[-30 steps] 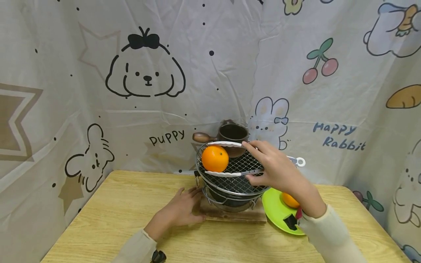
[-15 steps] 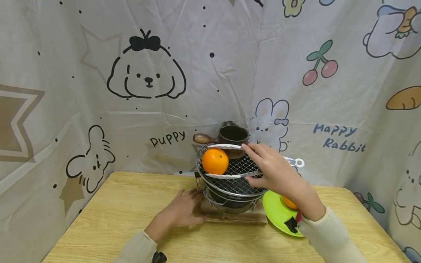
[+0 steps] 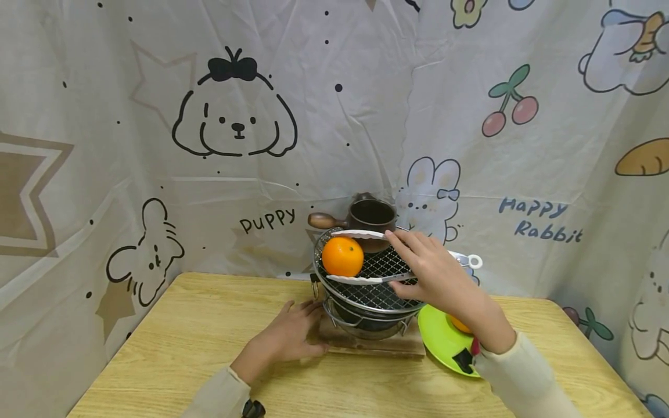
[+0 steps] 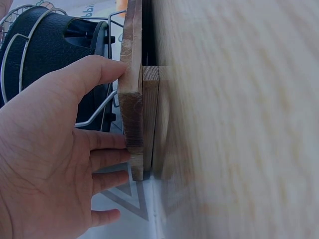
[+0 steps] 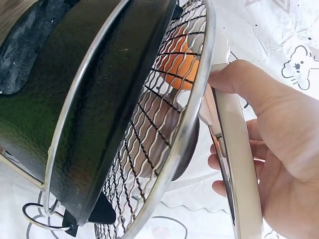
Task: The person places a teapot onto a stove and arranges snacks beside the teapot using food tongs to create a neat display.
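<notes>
In the head view, my right hand holds a pair of white-and-grey tongs. Its thumb is on one arm and its fingers are on the other. The spread tips lie either side of a whole orange on the round wire grill rack; whether they touch it, I cannot tell. My left hand rests at the left edge of the wooden base under the black stove. In the left wrist view, the thumb lies on the board's top edge and the extended fingers touch its side.
A brown pot with a wooden side handle stands at the back of the rack. On the right, partly behind my forearm, a green plate bears another orange, a black piece and something pink. A printed cloth hangs behind the wooden table.
</notes>
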`<action>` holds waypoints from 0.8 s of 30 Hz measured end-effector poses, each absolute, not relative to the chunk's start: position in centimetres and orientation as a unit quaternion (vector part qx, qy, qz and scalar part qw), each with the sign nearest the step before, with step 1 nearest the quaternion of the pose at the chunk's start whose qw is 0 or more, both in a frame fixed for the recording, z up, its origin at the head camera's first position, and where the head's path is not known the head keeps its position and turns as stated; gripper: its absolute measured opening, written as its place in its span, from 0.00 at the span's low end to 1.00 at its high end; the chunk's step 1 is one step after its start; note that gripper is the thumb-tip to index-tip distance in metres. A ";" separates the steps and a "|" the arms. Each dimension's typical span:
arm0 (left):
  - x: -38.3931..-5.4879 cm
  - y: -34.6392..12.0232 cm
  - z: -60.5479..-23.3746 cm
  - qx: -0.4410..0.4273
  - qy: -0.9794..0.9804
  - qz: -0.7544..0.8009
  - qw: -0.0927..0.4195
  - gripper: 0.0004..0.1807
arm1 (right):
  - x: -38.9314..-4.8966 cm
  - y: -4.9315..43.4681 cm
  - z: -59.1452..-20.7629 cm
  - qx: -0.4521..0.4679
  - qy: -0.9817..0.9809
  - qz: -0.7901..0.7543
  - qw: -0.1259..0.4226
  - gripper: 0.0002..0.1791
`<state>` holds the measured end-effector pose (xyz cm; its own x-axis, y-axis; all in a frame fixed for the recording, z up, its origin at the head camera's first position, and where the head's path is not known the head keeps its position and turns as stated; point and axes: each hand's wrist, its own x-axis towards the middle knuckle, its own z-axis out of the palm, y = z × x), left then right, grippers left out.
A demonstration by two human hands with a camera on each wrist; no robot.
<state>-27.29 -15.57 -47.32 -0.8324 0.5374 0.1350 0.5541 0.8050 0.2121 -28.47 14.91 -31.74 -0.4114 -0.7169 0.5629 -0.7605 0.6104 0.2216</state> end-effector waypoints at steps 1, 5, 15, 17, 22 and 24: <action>-27.3 -15.6 -47.3 -0.288 -0.949 -0.122 0.035 0.44 | -28.5 14.9 -31.8 0.440 -0.839 0.034 0.319 0.47; -27.4 -15.6 -47.4 -0.287 -0.949 -0.122 0.035 0.44 | -28.5 14.9 -31.8 0.442 -0.837 0.033 0.320 0.47; -27.4 -15.5 -47.5 -0.284 -0.951 -0.120 0.034 0.44 | -28.4 14.8 -31.7 0.436 -0.844 0.021 0.313 0.47; -27.4 -15.5 -47.6 -0.284 -0.951 -0.119 0.035 0.44 | -28.5 14.8 -31.7 0.435 -0.845 0.020 0.311 0.47; -27.4 -15.5 -47.5 -0.286 -0.950 -0.117 0.038 0.44 | -28.5 14.7 -31.8 0.433 -0.846 0.023 0.309 0.47; -27.4 -15.5 -47.4 -0.287 -0.950 -0.117 0.038 0.44 | -28.6 14.7 -31.7 0.433 -0.847 0.023 0.308 0.48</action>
<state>-27.38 -15.51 -47.44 -0.8327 0.5358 0.1395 0.5536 0.8082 0.2006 -28.56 14.72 -31.74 -0.4362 -0.7184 0.5418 -0.7473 0.6246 0.2266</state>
